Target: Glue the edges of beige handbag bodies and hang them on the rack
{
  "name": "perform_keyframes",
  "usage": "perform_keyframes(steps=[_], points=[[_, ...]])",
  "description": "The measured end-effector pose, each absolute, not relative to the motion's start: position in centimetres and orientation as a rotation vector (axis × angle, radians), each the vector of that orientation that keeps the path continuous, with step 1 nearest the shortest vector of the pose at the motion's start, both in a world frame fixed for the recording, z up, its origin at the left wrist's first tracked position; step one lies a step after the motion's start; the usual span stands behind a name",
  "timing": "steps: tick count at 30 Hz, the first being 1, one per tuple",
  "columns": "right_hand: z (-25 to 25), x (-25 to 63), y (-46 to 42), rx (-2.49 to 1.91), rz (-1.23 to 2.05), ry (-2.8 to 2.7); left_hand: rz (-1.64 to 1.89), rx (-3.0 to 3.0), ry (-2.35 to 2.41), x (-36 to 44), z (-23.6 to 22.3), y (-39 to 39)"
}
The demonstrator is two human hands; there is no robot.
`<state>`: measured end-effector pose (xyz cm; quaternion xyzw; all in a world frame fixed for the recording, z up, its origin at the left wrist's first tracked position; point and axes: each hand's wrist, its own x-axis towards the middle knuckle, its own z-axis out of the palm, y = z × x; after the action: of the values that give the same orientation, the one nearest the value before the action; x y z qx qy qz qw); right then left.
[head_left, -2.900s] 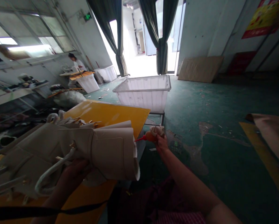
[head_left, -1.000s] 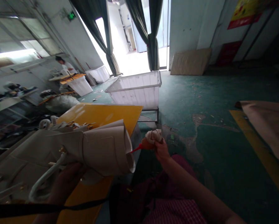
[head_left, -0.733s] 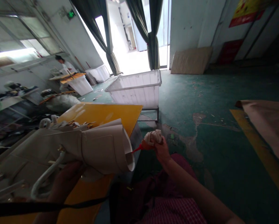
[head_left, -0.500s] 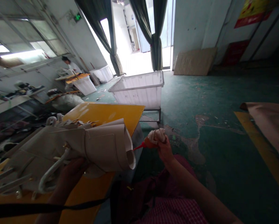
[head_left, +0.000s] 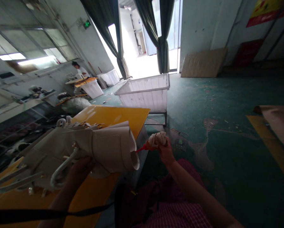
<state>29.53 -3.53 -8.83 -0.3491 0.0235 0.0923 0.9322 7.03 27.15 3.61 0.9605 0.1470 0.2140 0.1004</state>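
Head view: the left hand (head_left: 81, 169) is cupped under a cream leather handbag (head_left: 85, 148), its fingers partly hidden beneath, holding the bag above a yellow board (head_left: 110, 115). The bag lies on its side with one end rolled over, so a curled edge faces right. Its white handle (head_left: 62, 169) loops just beside the left hand, and small metal fittings (head_left: 74, 145) show near the handle's base.

The right hand (head_left: 163, 148) is closed around a rag (head_left: 157, 138) wrapped on an orange squeeze bottle (head_left: 148, 146), pressing both together. The bottle's red nozzle (head_left: 140, 149) points left, just beside the rolled edge; whether it touches the leather cannot be told.

The handle and fittings appear already attached, so the bag looks largely assembled. The rolled end stands unsecured, and no fresh bead shows on it. Beyond the board stands a white plastic bin (head_left: 142, 95) on a metal frame. Farther left, a co-worker (head_left: 78, 68) stands at a bench.
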Motion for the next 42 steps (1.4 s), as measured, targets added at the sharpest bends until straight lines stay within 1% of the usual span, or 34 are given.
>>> perform_keyframes(steps=[4,9,14,19,23,32,35,39,42], points=[[-9.4,29.4,-3.4,-0.688,0.183,0.015,0.566,2.804,0.451,7.0,3.7,27.3],[-9.7,29.1,-3.1,-0.615,0.198,0.043,0.625,2.754,0.536,7.0,3.3,27.7],[-9.0,29.1,-2.8,-0.592,0.204,0.040,0.549,2.734,0.535,7.0,3.3,27.6],[-8.2,29.5,-3.3,-0.579,0.200,0.058,0.605,2.721,0.555,7.1,3.7,27.1],[-8.6,29.5,-4.5,-0.614,0.216,0.067,0.645,2.720,0.543,7.2,4.0,26.7],[-10.2,29.5,-3.6,-0.647,0.235,0.092,0.579,2.746,0.527,7.2,3.9,26.6],[-10.6,29.7,-3.4,-0.692,0.221,0.083,0.606,2.757,0.542,6.9,3.9,26.7],[-11.1,29.4,-4.1,-0.759,0.212,0.065,0.550,2.795,0.476,6.7,3.8,26.5],[-11.3,28.8,-5.0,-0.791,0.224,0.062,0.608,2.813,0.445,6.4,3.5,26.4]])
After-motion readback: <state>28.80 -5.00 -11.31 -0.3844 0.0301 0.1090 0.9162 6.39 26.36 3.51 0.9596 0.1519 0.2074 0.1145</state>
